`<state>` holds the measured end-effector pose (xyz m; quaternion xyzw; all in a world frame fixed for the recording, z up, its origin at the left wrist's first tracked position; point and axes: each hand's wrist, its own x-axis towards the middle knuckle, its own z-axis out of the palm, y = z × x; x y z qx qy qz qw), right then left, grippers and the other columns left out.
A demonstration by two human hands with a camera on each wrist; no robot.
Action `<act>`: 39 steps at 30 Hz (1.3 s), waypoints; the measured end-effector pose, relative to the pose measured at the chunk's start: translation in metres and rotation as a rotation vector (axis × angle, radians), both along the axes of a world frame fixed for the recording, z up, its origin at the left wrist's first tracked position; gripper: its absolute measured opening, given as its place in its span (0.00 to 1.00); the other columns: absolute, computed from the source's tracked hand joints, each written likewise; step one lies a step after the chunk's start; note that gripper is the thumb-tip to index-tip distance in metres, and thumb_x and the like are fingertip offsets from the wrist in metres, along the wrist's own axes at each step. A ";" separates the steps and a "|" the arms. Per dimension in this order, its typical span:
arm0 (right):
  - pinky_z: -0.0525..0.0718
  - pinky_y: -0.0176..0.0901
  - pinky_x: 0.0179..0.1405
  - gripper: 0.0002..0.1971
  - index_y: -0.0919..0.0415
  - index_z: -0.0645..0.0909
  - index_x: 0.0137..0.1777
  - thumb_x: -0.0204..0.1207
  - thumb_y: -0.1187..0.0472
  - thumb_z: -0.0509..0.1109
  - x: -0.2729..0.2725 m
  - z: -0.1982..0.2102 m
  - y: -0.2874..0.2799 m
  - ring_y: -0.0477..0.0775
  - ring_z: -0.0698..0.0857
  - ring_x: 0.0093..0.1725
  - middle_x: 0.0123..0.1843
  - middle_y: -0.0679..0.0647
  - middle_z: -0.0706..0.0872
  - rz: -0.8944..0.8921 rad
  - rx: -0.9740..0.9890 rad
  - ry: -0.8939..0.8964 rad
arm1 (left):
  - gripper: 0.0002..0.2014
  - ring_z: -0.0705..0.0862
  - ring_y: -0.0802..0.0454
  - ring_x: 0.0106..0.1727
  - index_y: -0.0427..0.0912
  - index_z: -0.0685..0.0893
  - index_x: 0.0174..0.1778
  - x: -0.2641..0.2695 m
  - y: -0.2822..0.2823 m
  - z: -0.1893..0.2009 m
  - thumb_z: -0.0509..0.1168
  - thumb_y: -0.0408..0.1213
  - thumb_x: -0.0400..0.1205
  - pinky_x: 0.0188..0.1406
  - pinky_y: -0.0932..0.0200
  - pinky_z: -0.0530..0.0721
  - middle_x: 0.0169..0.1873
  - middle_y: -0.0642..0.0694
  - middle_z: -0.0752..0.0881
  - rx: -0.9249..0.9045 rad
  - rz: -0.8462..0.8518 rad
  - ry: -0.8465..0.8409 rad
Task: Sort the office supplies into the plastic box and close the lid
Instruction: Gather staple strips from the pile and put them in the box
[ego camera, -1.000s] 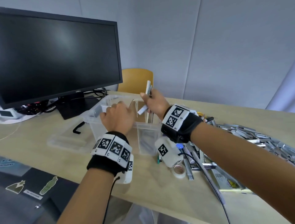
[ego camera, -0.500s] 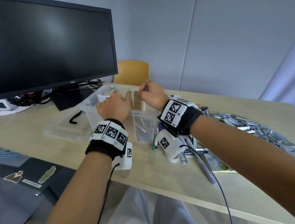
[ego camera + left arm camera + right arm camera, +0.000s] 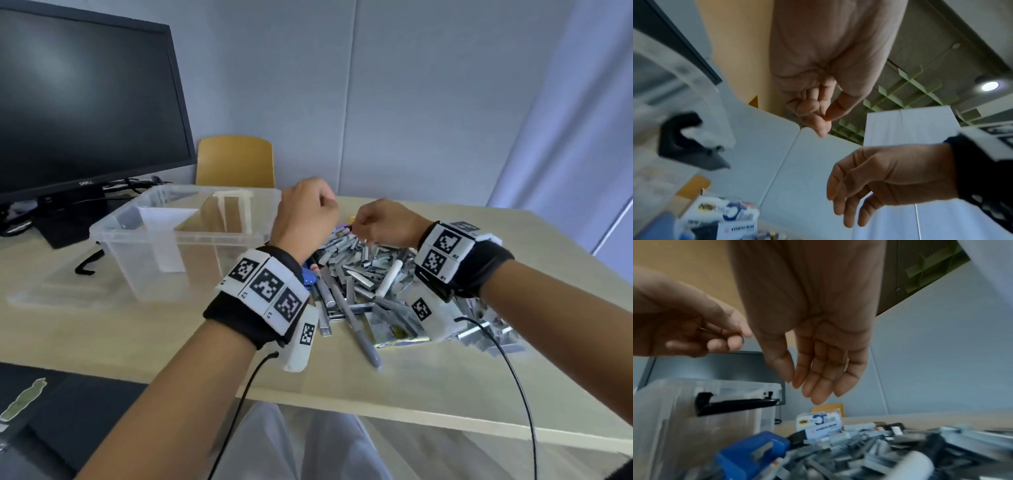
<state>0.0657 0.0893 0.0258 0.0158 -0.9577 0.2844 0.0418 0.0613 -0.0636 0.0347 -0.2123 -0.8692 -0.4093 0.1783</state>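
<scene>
hovering above the staple pile [image 3: 376, 270], right hand [image 3: 385, 224] dangles loose fingers [image 3: 818, 379].

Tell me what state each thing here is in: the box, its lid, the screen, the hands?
plastic box: open, lid off.
lid: flat on the table beside the box.
monitor: dark.
pile of office supplies: loose on the table.
left hand: fingers curled, nothing visibly held.
right hand: empty, fingers relaxed above the pile.
</scene>
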 end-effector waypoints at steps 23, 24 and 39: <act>0.82 0.41 0.42 0.11 0.71 0.83 0.40 0.75 0.60 0.69 -0.020 -0.056 0.005 0.55 0.83 0.35 0.39 0.61 0.87 -0.008 0.358 -0.304 | 0.18 0.68 0.55 0.26 0.42 0.66 0.27 -0.061 0.059 -0.068 0.60 0.34 0.83 0.31 0.61 0.72 0.26 0.47 0.70 -0.835 -0.116 -0.492; 0.79 0.38 0.35 0.14 0.67 0.80 0.31 0.75 0.59 0.69 -0.020 -0.056 0.004 0.51 0.79 0.28 0.31 0.57 0.84 -0.028 0.344 -0.310 | 0.18 0.69 0.54 0.26 0.40 0.67 0.26 -0.061 0.059 -0.067 0.59 0.33 0.84 0.28 0.62 0.69 0.26 0.46 0.71 -0.855 -0.129 -0.490; 0.75 0.31 0.30 0.10 0.63 0.77 0.29 0.70 0.70 0.70 -0.024 -0.042 0.019 0.46 0.76 0.28 0.28 0.51 0.79 -0.233 -0.148 -0.404 | 0.15 0.66 0.61 0.06 0.37 0.73 0.26 -0.069 0.040 -0.071 0.61 0.28 0.80 0.09 0.75 0.62 0.06 0.51 0.73 0.431 -0.057 -0.831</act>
